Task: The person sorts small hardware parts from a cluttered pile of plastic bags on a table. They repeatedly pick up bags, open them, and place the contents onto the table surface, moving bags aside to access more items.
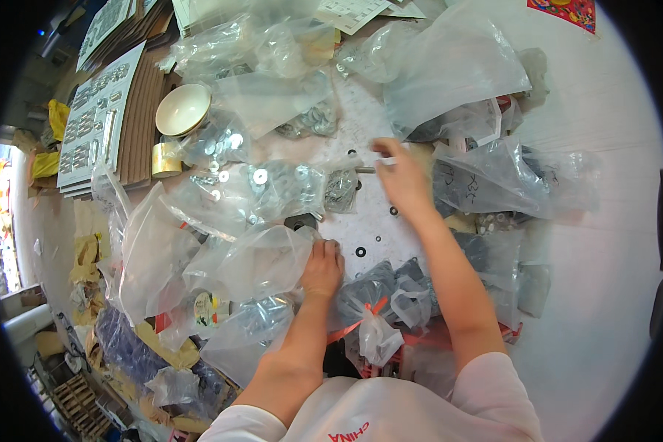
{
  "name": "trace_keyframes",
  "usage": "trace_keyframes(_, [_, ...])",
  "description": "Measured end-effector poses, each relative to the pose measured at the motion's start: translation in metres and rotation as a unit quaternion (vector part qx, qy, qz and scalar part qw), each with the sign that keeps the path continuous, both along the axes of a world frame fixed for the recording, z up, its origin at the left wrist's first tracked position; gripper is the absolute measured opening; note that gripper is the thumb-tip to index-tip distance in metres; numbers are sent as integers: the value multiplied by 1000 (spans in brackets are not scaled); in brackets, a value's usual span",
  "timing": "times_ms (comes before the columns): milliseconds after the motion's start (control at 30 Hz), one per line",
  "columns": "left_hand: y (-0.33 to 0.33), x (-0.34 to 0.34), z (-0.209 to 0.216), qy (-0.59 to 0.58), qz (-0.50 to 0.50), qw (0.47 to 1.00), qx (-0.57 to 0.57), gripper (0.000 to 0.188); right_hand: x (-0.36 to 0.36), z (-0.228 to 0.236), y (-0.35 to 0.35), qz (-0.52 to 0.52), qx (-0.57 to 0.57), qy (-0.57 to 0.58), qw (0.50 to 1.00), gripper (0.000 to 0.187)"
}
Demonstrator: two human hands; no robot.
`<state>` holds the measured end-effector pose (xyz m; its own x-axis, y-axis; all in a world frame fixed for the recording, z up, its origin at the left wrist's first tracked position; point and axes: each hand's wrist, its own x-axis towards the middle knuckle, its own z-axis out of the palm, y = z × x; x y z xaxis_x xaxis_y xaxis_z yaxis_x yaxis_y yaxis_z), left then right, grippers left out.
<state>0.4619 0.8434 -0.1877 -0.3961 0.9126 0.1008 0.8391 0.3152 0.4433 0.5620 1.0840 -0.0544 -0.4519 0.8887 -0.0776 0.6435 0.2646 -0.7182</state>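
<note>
Rod (pixel 365 170) just left of our right hand (pixel 403 180), long axis left-right, fingers bent. Left hand (pixel 323 269) farther, fingers bunched at bag (pixel 265 259). Can't tell if either pinches.

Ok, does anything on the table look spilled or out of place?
Yes: small black ring-shaped washers lie loose on the white tabletop, whereas flat grey rings sit in a translucent plastic bag. A round cream bowl also looks odd among hardware.
</note>
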Motion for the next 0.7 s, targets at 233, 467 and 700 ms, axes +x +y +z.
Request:
trace_keyframes(233, [0,-2,4,0,-9,1000,16,24,-61,-81,26,159,127,-98,974,26])
trace_keyframes(467, [0,0,3,-6,2,1000,15,21,-38,-29,29,86,-114,22,989,31])
trace_keyframes(700, [2,-1,4,7,-5,1000,25,19,1,3,11,46,-133,3,990,32])
